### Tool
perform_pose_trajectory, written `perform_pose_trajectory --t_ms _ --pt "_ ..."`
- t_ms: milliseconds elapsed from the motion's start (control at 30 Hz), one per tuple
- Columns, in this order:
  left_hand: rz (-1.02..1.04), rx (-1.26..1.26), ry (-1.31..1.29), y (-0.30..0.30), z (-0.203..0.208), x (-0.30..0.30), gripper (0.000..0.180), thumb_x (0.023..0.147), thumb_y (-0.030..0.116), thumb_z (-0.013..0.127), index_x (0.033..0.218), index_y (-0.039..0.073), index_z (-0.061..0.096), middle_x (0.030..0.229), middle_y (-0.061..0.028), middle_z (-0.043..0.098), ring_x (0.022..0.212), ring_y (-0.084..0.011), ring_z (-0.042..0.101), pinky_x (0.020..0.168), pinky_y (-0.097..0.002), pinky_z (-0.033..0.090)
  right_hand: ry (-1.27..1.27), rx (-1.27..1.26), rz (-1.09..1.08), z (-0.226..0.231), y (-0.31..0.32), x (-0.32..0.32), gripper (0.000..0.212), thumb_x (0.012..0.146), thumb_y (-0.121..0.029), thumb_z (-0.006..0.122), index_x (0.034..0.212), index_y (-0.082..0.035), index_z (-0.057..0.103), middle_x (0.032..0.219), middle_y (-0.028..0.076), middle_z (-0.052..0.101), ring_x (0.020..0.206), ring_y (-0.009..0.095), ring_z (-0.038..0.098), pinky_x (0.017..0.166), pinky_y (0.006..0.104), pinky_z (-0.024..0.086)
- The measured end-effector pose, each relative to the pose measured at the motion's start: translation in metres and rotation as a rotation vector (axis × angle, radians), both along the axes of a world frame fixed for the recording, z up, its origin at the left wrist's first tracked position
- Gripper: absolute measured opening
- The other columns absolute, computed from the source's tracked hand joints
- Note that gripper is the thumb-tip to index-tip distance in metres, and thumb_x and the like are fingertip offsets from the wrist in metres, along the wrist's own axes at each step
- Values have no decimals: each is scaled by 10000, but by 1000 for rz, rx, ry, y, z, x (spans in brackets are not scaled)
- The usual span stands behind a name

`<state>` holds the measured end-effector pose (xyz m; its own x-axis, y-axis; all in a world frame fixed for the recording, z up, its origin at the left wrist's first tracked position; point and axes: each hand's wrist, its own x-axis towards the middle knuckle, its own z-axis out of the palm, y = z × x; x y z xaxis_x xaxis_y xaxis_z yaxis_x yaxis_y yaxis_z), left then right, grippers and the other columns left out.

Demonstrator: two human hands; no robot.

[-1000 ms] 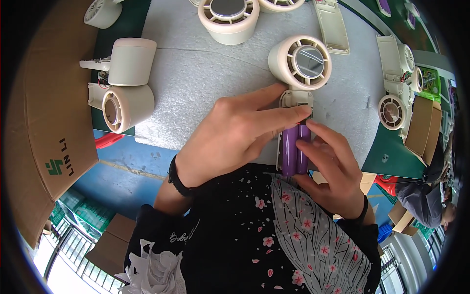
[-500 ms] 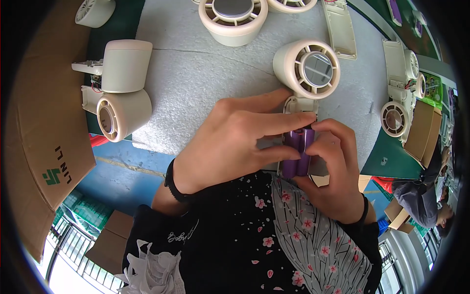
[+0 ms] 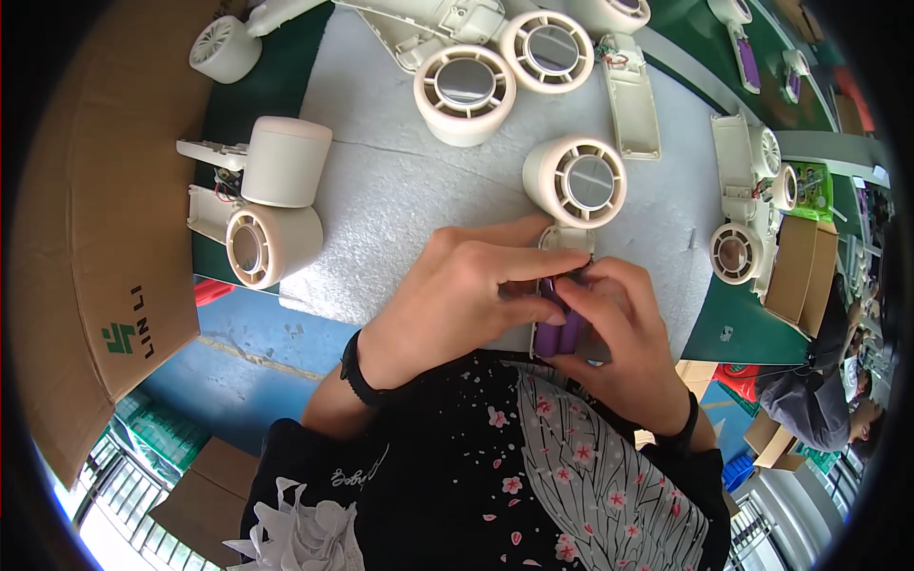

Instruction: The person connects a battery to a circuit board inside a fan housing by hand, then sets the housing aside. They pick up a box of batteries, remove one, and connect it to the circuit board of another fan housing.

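A cream handheld fan [image 3: 577, 181] lies before me, its round grille turned up and its opened handle pointing toward my body. In the handle sits a purple battery pack [image 3: 558, 335] made of cylindrical cells. My left hand [image 3: 452, 300] grips the handle from the left, fingers across its upper part and thumb against the cells. From the right, my right hand [image 3: 624, 328] closes round the pack, index finger bent onto its upper end. The fingertips hide what lies between the pack and the fan head, so any wires there cannot be made out.
A grey foam mat [image 3: 400, 181] covers the green table. More fan heads [image 3: 465, 93] and an open handle shell [image 3: 632, 105] lie at its far side. Fan parts [image 3: 286, 162] stand left beside a big cardboard box [image 3: 86, 219]; others [image 3: 738, 252] lie right. A person [image 3: 809, 404] sits far right.
The view has shifted, showing more of the table's far side. My right index finger has bent inward over the pack's upper end, covering more of it. My left hand keeps its hold.
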<state>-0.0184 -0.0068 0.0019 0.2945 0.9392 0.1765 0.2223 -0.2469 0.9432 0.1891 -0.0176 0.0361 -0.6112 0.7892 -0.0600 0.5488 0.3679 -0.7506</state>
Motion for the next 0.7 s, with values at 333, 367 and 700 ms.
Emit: perform_pose_trajectory --t_ms 333,367,700 --pt "-17 8 61 -4 3 3 505 631 62 827 1117 66 689 1095 -182 634 834 -303 685 726 -349 560 69 153 -87 -2 -15 -4 770 584 -141 887 1254 1 536 1233 168 462 916 254 589 742 342 545" --pt "-14 21 82 -7 3 4 525 634 65 832 1138 64 684 1147 -188 623 843 -289 692 736 -341 564 68 168 -75 -2 -17 -6 770 584 -141 887 1254 1 536 1233 168 462 916 254 589 742 342 545" --pt "59 15 -112 -28 15 18 477 747 92 786 1201 87 639 1193 -159 571 913 -277 664 743 -352 559 622 -588 -500 19 -13 15 630 763 -112 745 1286 -14 407 1156 147 588 986 193 594 870 324 484"
